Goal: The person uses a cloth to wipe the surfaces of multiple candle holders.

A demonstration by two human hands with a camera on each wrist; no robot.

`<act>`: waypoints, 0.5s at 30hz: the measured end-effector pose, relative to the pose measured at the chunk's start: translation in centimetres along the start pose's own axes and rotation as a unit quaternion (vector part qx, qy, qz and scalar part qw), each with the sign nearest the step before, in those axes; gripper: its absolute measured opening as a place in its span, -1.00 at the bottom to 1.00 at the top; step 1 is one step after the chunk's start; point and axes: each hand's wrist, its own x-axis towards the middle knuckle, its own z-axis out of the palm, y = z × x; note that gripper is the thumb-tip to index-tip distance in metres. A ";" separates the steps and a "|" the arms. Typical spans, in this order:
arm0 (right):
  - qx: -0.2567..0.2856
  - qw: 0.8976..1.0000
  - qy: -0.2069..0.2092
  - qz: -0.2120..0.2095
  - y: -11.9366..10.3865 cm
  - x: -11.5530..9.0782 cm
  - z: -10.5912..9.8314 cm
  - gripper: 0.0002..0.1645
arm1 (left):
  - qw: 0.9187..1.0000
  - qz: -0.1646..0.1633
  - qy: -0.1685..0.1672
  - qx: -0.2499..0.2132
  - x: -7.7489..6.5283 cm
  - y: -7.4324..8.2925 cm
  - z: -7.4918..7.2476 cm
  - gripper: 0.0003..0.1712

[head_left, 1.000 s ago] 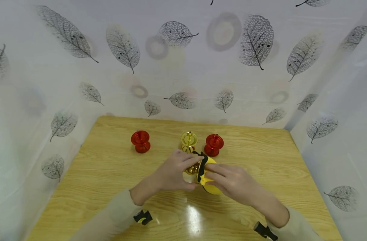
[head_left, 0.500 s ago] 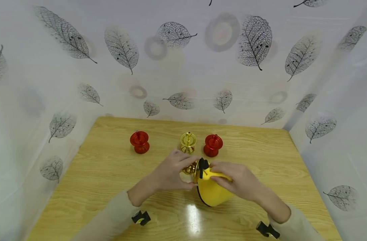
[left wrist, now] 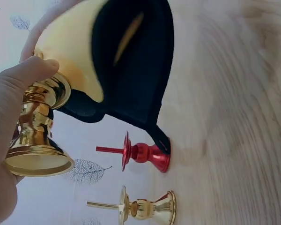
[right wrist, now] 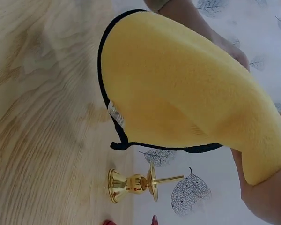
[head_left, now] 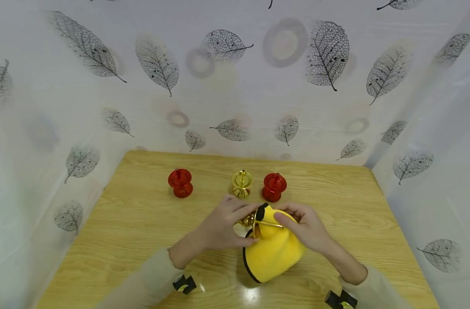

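My left hand (head_left: pixel 219 225) grips a gold candle holder (head_left: pixel 248 219), tipped on its side above the table with its long spike pointing right. In the left wrist view, the thumb presses the holder's dish (left wrist: pixel 61 91), and the flared base faces down. My right hand (head_left: pixel 310 227) pinches a yellow cloth (head_left: pixel 273 257) with black edging, bunched beside the spike. The cloth hangs down toward the front and shows a dark side (left wrist: pixel 136 70) in the left wrist view. In the right wrist view the cloth hides the held candle holder.
Behind the hands on the wooden table (head_left: pixel 142 214) stand a red candle holder (head_left: pixel 180 182) at left, a gold candle holder (head_left: pixel 241 183) in the middle and another red candle holder (head_left: pixel 274 187) close beside it. A leaf-patterned curtain (head_left: pixel 235 86) surrounds the table's back and sides.
The cloth was wrapped against the holder's dish; my right hand has drawn it back and opened it out toward the front, baring the spike. My left hand keeps its grip, nearly still.
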 end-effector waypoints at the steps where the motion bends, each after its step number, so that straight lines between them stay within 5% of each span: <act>1: 0.021 1.000 -0.002 0.015 0.1 0.0 -0.1 -0.78 | 1.000 -0.003 0.007 -0.003 0.0 0.0 0.0 -0.06; 8: 0.139 0.990 -0.020 0.019 0.5 -0.2 -0.3 -0.71 | 0.997 -0.041 0.042 -0.039 -0.2 -0.4 -0.4 -0.03; 12: 0.180 0.983 0.009 0.026 0.7 -0.9 -0.3 -0.70 | 0.993 -0.074 0.053 -0.076 -0.5 -0.5 -0.4 -0.03; 15: 0.175 0.983 0.053 0.026 0.8 -1.3 -0.3 -0.71 | 0.982 -0.122 0.060 -0.132 -0.7 -0.4 -0.4 -0.05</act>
